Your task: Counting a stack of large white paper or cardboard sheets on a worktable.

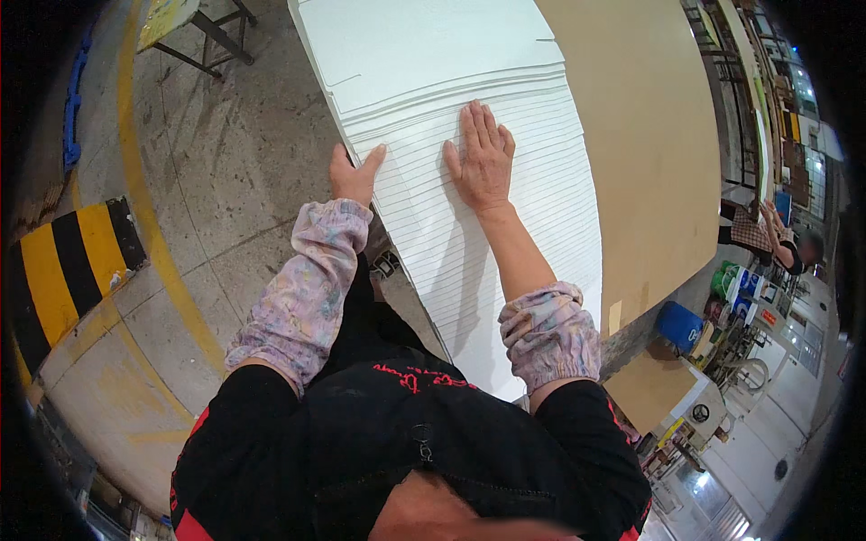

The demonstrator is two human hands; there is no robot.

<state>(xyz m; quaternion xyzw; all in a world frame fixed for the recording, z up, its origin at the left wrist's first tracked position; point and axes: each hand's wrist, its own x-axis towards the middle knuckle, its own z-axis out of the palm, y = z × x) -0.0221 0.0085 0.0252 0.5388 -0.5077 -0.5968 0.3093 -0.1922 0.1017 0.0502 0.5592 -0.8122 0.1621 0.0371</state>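
Observation:
A stack of white sheets lies in front of me, fanned so that many edges show as close parallel lines. My right hand rests flat on top of them, fingers stretched out and thumb spread, holding nothing. At the stack's left edge is my left hand, its thumb over the white surface and apart from the index finger, which points forward just outside the edge. Its other fingers are mostly hidden. Beyond the fanned part, larger white sheets with short slits lie flat.
A brown board surface extends to the right of the stack. Further right stand a blue bin, machinery and another person. To the left are a yellow-topped stool, a yellow floor line and a black-and-yellow striped block.

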